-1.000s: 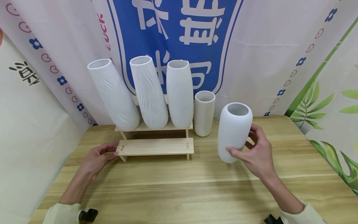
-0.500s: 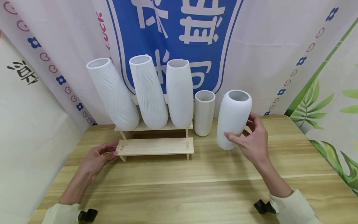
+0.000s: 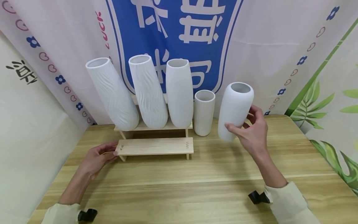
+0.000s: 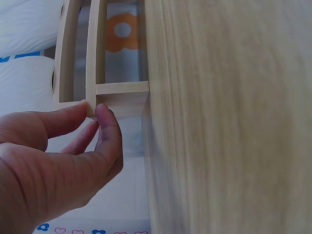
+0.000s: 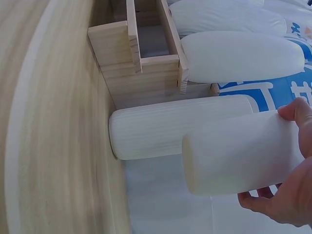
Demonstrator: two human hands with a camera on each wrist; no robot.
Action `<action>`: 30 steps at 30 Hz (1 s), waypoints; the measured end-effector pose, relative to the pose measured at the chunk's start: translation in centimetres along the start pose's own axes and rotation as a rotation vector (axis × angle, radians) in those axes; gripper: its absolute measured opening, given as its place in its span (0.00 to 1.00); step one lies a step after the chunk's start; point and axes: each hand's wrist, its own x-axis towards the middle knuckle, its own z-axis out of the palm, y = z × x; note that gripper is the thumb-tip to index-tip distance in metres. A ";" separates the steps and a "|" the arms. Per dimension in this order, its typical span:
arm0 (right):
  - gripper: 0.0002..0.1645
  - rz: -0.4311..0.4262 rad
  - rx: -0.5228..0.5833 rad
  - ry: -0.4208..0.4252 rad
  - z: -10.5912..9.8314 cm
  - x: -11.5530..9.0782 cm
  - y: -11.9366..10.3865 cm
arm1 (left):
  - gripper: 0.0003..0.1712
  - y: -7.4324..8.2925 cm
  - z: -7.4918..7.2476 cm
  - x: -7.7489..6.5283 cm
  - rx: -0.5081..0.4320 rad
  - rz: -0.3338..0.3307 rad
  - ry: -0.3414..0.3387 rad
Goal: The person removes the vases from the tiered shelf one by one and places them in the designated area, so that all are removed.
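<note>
My right hand (image 3: 253, 137) grips a smooth white vase (image 3: 236, 109) by its lower right side, thumb in front and fingers behind. In the right wrist view its flat base (image 5: 190, 165) hangs apart from the table. At the left, my left hand (image 3: 96, 158) pinches the end of the front step of a wooden tiered stand (image 3: 155, 146); the left wrist view has thumb and forefinger on the board's corner (image 4: 91, 105). A shorter ribbed vase (image 3: 204, 115) stands on the table between the stand and the held vase.
Three tall white vases stand on the stand's higher step: a wavy one (image 3: 113, 93) at left, another wavy one (image 3: 149, 93) in the middle, a smoother one (image 3: 179, 93) at right. A printed curtain (image 3: 265, 56) hangs behind the wood-grain table (image 3: 173, 193).
My right hand has raised the smooth white vase and carried it slightly farther back, toward the curtain. My left hand stays at the stand's front step.
</note>
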 end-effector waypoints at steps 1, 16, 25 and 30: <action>0.51 -0.002 0.004 0.003 0.1 0.1 0.0 | 0.34 0.0 0.0 0.0 0.001 -0.001 0.001; 0.51 0.003 0.060 0.032 1.4 1.7 0.0 | 0.34 0.0 -0.1 0.0 -0.020 0.004 -0.005; 0.51 0.005 0.092 0.035 2.2 2.4 0.3 | 0.34 -0.1 -0.2 0.0 -0.027 -0.004 0.000; 0.51 0.025 0.101 0.040 2.4 2.8 0.5 | 0.34 0.0 -0.2 -0.1 -0.029 0.003 -0.003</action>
